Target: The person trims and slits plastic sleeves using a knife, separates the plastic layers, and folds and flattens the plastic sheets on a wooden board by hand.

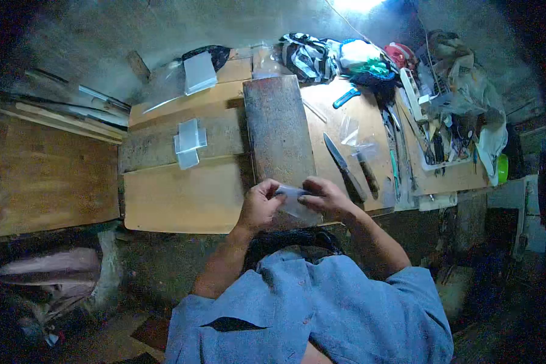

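Between both hands, over the near end of a dark wooden board [278, 130], is a small clear plastic bag [299, 209]. My left hand [262, 204] pinches its left top edge with thumb and fingers. On the other side my right hand [327, 199] grips the right top edge, fingers closed on it. The lower part of the bag hangs loose toward my body. Whether anything is inside the bag, I cannot tell. Left of the board lies a small crossed pile of clear plastic bags [189, 144].
A long knife [340, 159] and a second wooden-handled tool [368, 175] lie right of the board. Farther back are a blue-handled cutter [346, 97] and a stack of plastic sheets [199, 73]. A white tray of tools [446, 164] stands at the right.
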`<state>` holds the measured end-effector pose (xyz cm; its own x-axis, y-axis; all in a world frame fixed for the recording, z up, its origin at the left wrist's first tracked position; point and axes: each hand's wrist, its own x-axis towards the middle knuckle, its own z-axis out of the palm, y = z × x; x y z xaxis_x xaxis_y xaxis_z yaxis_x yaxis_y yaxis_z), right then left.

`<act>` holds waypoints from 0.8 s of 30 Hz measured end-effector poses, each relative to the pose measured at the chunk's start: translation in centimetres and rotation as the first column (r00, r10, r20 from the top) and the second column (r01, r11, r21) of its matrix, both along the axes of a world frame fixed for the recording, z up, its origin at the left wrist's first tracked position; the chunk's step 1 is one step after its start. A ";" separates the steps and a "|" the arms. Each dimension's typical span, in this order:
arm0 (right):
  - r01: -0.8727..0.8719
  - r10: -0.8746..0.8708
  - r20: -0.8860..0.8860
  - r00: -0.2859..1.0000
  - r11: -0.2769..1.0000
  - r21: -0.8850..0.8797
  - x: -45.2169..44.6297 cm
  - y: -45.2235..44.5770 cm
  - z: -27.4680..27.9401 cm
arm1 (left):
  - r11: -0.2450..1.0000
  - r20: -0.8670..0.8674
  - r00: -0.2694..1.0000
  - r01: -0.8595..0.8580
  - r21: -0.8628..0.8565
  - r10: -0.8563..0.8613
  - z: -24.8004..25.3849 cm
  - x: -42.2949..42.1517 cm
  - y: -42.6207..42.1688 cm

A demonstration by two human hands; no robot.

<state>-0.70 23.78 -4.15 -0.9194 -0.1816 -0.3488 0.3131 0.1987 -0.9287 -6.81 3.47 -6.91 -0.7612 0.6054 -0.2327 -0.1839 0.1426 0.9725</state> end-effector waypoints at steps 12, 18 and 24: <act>0.396 -0.432 -0.054 0.900 0.864 -0.310 2.4 -2.4 -4.9 | 0.986 0.220 0.968 -0.144 0.089 0.122 0.2 1.3 1.4; 0.107 -0.094 -0.144 0.985 0.990 0.090 1.3 -0.8 -1.1 | 0.983 0.196 0.972 0.152 -0.100 -0.131 2.5 -0.1 0.9; 0.258 -0.257 0.031 0.966 0.954 -0.154 1.5 -1.9 -1.1 | 0.970 0.296 0.951 -0.153 0.189 0.093 2.4 -0.3 1.9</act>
